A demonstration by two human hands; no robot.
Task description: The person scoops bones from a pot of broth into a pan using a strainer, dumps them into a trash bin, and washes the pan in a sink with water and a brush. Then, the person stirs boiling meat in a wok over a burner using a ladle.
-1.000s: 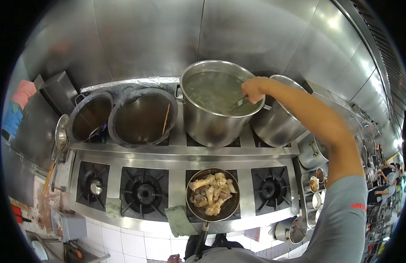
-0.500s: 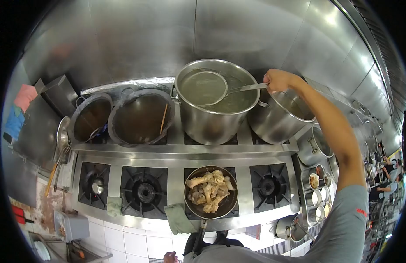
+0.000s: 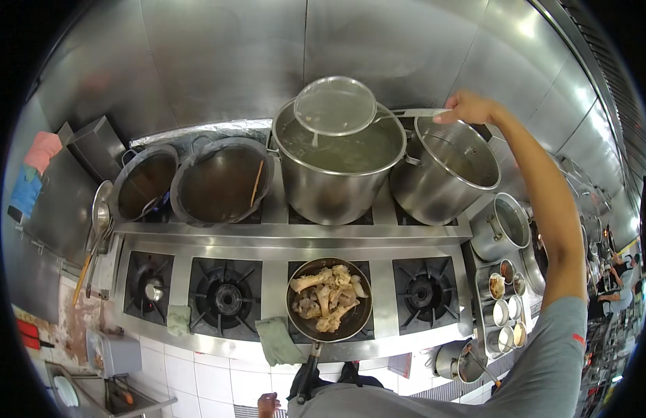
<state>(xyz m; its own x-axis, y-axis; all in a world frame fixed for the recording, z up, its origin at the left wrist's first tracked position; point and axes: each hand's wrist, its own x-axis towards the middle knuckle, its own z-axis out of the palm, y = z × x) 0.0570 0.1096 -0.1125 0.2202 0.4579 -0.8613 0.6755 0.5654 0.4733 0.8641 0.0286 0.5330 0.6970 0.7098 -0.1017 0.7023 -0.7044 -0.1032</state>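
Observation:
My right hand (image 3: 469,110) is closed round the handle of a round mesh skimmer (image 3: 335,106). The skimmer's head is raised over the tall steel stockpot (image 3: 335,198), with liquid running from its underside into the cloudy broth (image 3: 351,153). Below my wrist stands a second steel pot (image 3: 424,188), leaning in the view. My left hand (image 3: 268,404) hangs low at the bottom edge, fingers curled and nothing visible in them. It is to the left of the handle of a frying pan (image 3: 365,317), which holds meaty bones (image 3: 326,296) on the front stove.
Two dark pots of brown liquid (image 3: 222,181) stand at the back left, one with a wooden stick. Burners (image 3: 227,299) line the front, with green cloths (image 3: 278,341) on the edge. Small containers (image 3: 501,313) sit at right. Other people (image 3: 619,296) stand far right.
The skimmer has risen out of the broth in the stockpot and now drips above it. My right hand has moved up and slightly right with the handle.

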